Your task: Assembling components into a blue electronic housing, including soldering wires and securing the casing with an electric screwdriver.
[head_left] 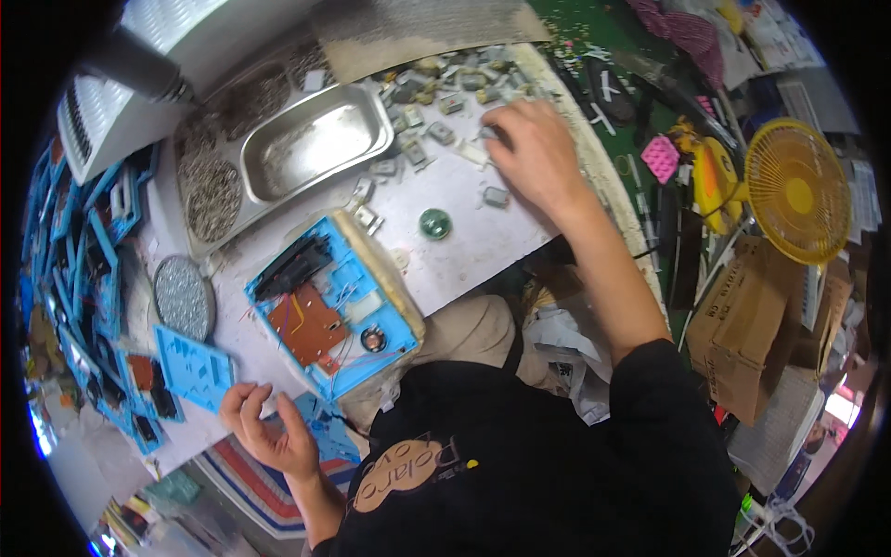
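Observation:
My right hand (pixel 538 158) reaches over the far side of the bench, among small metal motors (pixel 438 133). Its thumb and bent fingers are apart, around a motor partly hidden at the fingertips; I see no firm grip. Another motor (pixel 496 197) lies just below that hand. In front of me an opened blue plastic housing (pixel 390 311) rests on a padded block. It holds a brown circuit board (pixel 308 332), a black part (pixel 295 265), wires and a round copper-coloured part (pixel 373 339). My left hand (pixel 269 432) is raised with loosely bent, parted fingers, beside a blue panel (pixel 193 369).
A metal tray (pixel 385 130) stands beyond the housing, near compartments of small screws (pixel 212 200). A round dish (pixel 184 297) of small metal pieces is at left, by stacked blue housings (pixel 79 269). A green round object (pixel 434 223) lies mid-bench. Right: yellow fan (pixel 798 190), cardboard box (pixel 742 320).

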### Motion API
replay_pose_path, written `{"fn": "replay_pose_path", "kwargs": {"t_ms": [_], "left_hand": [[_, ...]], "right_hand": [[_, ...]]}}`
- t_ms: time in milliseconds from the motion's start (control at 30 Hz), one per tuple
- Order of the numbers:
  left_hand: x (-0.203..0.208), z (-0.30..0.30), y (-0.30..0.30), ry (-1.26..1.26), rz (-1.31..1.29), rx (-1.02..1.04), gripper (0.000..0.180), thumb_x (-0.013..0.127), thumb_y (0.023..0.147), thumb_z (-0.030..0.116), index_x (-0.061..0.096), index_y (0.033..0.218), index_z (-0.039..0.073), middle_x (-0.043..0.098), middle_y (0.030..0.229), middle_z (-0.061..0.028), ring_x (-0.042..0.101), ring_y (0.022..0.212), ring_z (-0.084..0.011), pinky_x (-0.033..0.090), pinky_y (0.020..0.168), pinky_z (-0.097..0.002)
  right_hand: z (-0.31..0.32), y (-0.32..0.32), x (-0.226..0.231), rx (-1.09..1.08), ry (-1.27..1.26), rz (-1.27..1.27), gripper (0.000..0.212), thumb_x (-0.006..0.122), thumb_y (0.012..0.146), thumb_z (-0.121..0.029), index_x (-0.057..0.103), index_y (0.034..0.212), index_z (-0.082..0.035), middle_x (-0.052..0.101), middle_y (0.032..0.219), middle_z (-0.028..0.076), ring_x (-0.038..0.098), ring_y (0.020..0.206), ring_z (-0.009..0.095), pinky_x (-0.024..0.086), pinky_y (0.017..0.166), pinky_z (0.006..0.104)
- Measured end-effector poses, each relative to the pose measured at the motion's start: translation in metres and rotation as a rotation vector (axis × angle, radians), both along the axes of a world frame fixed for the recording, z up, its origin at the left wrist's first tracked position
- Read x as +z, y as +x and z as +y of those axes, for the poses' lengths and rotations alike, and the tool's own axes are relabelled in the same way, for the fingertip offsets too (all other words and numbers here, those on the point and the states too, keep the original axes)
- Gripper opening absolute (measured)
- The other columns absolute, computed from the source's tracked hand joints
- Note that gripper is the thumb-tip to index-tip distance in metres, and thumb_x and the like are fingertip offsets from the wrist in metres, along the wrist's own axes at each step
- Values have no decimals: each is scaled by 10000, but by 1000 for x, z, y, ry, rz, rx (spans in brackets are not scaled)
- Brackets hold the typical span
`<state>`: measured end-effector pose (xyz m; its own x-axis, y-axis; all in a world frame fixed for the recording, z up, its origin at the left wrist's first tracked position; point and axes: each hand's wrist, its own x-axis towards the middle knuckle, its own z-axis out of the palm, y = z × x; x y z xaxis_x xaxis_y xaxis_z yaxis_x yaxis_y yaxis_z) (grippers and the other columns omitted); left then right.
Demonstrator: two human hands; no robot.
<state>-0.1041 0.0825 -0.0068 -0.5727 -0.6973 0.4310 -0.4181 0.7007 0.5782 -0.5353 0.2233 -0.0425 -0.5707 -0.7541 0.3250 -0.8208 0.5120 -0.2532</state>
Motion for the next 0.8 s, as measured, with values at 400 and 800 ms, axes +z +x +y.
{"fn": "replay_pose_path", "kwargs": {"t_ms": [400, 800], "left_hand": [[70, 18, -94, 987, 4, -380, 210, 762, 870, -1, 675, 1060, -21, 700, 910, -70, 633, 714, -82, 492, 623, -225], [45, 36, -112, 926, -7, -518, 120, 742, 917, 8, 665, 1008, -7, 683, 775, -44, 636, 630, -72, 486, 574, -235]], "right_hand": [[16, 121, 84, 714, -281, -477, 355, 823, 702, -28, 717, 1039, -72, 663, 987, 93, 619, 879, 297, 514, 772, 382], [48, 136, 56, 591, -378, -760, 394, 870, 714, -73, 736, 1084, -52, 688, 999, 100, 629, 851, 267, 504, 738, 369]]}}
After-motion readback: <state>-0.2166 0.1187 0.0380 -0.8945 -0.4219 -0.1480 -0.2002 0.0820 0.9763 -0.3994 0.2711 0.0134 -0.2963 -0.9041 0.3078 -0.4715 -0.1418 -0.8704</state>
